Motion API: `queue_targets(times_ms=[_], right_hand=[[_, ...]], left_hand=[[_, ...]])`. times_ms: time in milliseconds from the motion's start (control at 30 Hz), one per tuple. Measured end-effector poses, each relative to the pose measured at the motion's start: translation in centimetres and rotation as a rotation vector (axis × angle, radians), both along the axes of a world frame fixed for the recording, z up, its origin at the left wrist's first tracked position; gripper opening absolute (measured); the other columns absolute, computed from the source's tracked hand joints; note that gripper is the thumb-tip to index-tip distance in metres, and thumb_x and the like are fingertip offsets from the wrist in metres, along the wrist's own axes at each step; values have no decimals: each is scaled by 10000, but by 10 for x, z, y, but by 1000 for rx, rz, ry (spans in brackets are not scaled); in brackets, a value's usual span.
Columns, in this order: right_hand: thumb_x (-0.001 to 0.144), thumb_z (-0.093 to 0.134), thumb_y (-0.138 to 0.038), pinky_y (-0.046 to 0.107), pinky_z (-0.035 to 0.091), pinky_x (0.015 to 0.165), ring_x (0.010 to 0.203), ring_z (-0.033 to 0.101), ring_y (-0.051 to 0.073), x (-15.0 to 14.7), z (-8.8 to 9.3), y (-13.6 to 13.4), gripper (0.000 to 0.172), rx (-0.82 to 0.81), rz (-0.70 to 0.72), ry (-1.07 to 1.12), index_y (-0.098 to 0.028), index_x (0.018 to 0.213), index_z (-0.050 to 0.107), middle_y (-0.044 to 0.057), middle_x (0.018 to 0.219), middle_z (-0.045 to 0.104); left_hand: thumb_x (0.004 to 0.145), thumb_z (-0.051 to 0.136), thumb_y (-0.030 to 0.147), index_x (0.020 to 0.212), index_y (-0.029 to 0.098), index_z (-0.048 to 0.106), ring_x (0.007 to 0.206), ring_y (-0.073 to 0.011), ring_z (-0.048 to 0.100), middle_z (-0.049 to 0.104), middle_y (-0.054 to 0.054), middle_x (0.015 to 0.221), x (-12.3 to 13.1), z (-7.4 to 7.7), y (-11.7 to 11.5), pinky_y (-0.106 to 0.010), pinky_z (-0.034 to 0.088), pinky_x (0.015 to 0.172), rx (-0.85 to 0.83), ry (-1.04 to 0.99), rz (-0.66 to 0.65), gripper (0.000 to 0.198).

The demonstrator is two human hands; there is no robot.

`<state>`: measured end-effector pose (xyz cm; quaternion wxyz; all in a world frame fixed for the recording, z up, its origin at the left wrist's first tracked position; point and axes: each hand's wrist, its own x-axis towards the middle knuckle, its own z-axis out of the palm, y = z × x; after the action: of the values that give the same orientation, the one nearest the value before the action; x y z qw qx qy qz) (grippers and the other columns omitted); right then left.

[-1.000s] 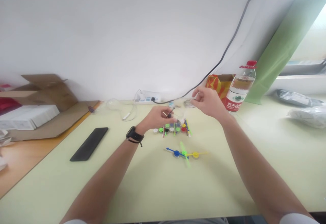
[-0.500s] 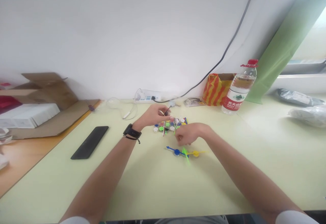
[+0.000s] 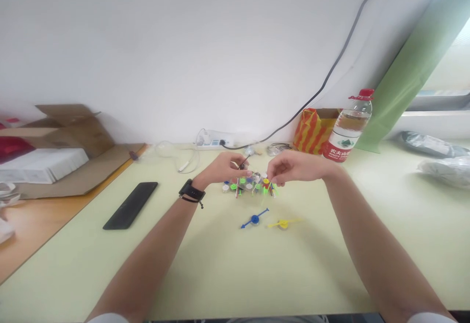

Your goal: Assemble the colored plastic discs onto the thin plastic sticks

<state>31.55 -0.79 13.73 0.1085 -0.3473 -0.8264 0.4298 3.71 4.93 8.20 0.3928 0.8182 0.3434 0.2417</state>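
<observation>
My left hand point(image 3: 226, 166), with a black watch on its wrist, is closed around a thin black spinner arrow point(image 3: 247, 157) whose tip sticks up past the fingers. Pinched in my right hand point(image 3: 284, 167) is a light green spinner arrow point(image 3: 269, 187), blurred and partly hidden. Below both hands lies a pile of small spinners point(image 3: 249, 186) in white, blue, green and other colours. Closer to me, a blue spinner arrow point(image 3: 254, 219) and a yellow spinner arrow point(image 3: 283, 223) rest side by side on the pale table point(image 3: 220, 269).
A black slab-like object point(image 3: 131, 205) lies at the left, near a cardboard box point(image 3: 73, 127). Behind the pile are a power strip point(image 3: 216, 140) and cables. To the right stand a striped bag point(image 3: 312, 129) and a water bottle point(image 3: 347, 129); plastic packets point(image 3: 446, 169) lie beyond.
My right hand has picked up the green spinner arrow and moved up and right to the pile's edge. The blue spinner arrow now points the other way. My left hand has stayed nearly still.
</observation>
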Motion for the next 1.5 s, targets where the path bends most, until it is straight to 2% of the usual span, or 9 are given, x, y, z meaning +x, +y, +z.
queue_targets(times_ms=[100, 200, 267, 333, 533, 900, 1100, 1267, 1500], right_hand=[[829, 758, -468, 334, 556, 759, 789, 684, 193, 15, 17, -12, 294, 106, -143, 155, -195, 938, 753, 51, 837, 731], [812, 788, -466, 358, 562, 756, 795, 676, 206, 28, 29, -24, 275, 277, -380, 355, -214, 916, 747, 58, 832, 719], [827, 781, -452, 355, 557, 732, 797, 669, 211, 32, 32, -28, 249, 364, -519, 432, -221, 907, 736, 59, 817, 708], [838, 769, -441, 347, 548, 702, 779, 660, 210, 34, 31, -28, 232, 407, -578, 421, -220, 891, 727, 57, 790, 697], [859, 719, -392, 323, 532, 656, 755, 662, 205, 23, 16, -12, 185, 463, -493, 187, -207, 861, 724, 55, 810, 724], [880, 679, -376, 292, 451, 592, 656, 596, 165, 4, -1, 1, 191, 533, -429, 74, -217, 942, 765, 37, 799, 727], [914, 643, -440, 292, 359, 536, 556, 472, 136, 4, 7, -7, 257, 662, -538, 120, -207, 907, 750, -1, 619, 592], [912, 642, -485, 313, 417, 577, 614, 525, 163, 6, 15, -14, 285, 637, -509, 151, -218, 923, 739, 29, 710, 650], [905, 644, -524, 331, 429, 589, 648, 556, 183, 21, 18, -14, 321, 684, -600, 139, -213, 882, 720, 51, 751, 670]], left_hand=[[805, 804, 487, 972, 153, 698, 625, -158, 702, 740, -68, 886, 1, 2, -2, -215, 512, 506, -19, 8, -10, 388], [809, 804, 490, 992, 155, 709, 631, -150, 684, 738, -68, 872, 2, 5, -4, -205, 494, 496, -40, 20, -26, 393], [811, 803, 491, 1004, 157, 719, 652, -150, 681, 737, -66, 871, 2, 6, -5, -212, 511, 525, -58, 28, -42, 394], [811, 803, 491, 1024, 161, 727, 692, -158, 687, 737, -69, 895, 3, 7, -5, -226, 537, 565, -82, 33, -61, 400], [810, 807, 493, 1064, 165, 736, 752, -156, 676, 739, -83, 969, 5, 8, -7, -228, 544, 607, -99, 27, -88, 421], [812, 811, 478, 1056, 167, 735, 724, -142, 667, 739, -74, 950, 5, 10, -10, -207, 524, 571, -79, 2, -86, 402], [795, 822, 489, 1054, 161, 731, 713, -154, 682, 744, -80, 943, 5, 10, -10, -209, 523, 543, -87, -5, -72, 428], [811, 806, 494, 1049, 152, 731, 694, -148, 672, 738, -85, 941, 6, 11, -11, -219, 529, 544, -85, -25, -80, 424], [796, 832, 463, 1056, 139, 716, 722, -153, 686, 741, -100, 992, 3, 11, -10, -245, 559, 603, -99, -60, -73, 431]])
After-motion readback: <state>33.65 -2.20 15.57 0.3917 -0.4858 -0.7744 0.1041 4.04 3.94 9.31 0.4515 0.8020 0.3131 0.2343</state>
